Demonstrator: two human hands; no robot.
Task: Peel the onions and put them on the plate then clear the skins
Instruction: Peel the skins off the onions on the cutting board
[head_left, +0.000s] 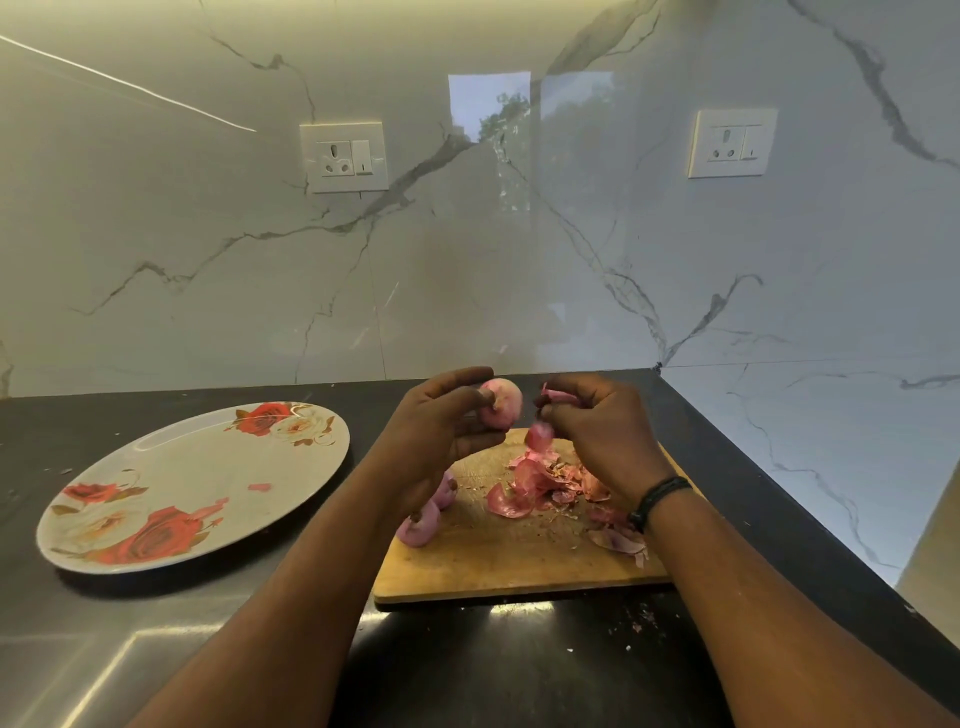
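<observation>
While the left hand (441, 415) grips the onion (501, 402), the right hand (597, 421) pinches a downward-hanging skin (540, 434).

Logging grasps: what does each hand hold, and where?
Left hand grips the onion round its near side; right hand pinches a strip of skin at its top.

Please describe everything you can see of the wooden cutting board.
The cutting board is light brown wood, rectangular, with knife marks. It lies flat on the dark counter, right of the flowered plate. A pile of pink onion skins covers its far right part; two onions rest at its left edge. Both forearms hide some of it.
</observation>
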